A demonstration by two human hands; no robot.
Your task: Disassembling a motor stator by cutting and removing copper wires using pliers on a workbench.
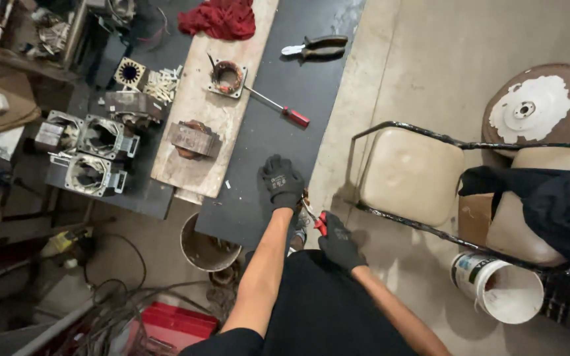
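Black-gloved right hand (340, 241) grips red-handled pliers (316, 221); gloved left hand (282, 182) spread flat on dark tabletop (278, 138) edge.

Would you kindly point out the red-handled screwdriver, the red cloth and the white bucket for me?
red-handled screwdriver (296, 117), head view, on its red handle.
red cloth (222, 18), head view, on the middle of the crumpled fabric.
white bucket (496, 285), head view, on its rim and inner wall.

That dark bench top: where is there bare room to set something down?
The dark bench top is bare between the red-handled screwdriver and the left hand, and between the pliers and screwdriver. Left of the wooden board, the motor housings crowd it.
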